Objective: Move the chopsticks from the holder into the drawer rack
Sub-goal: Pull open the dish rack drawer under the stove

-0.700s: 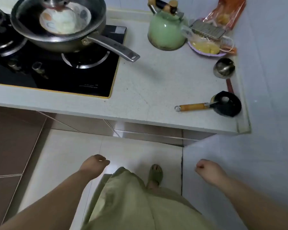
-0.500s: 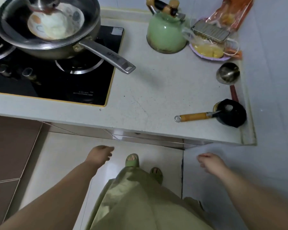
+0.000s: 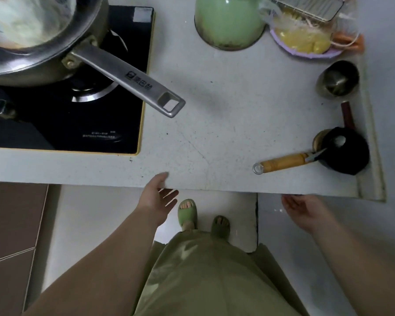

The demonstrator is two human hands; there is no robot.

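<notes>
No chopsticks, holder or drawer rack show in this view. My left hand point(image 3: 156, 197) is open, fingers spread, its fingertips at the front edge of the grey counter point(image 3: 214, 133) and partly under it. My right hand point(image 3: 303, 209) is open too, palm turned up, just below the counter's front edge further right. Both hands hold nothing. The cabinet fronts below the counter are hidden by its overhang.
A steel pan point(image 3: 43, 42) sits on the black hob point(image 3: 66, 124), its long handle point(image 3: 128, 79) jutting over the counter. A green kettle point(image 3: 228, 19), a purple plate of food point(image 3: 306, 42), a steel cup point(image 3: 338, 78) and a wooden-handled tool point(image 3: 283, 161) stand to the right.
The view has closed in on the counter. Both hands rose from fists at floor level to open hands at the counter's front edge.
</notes>
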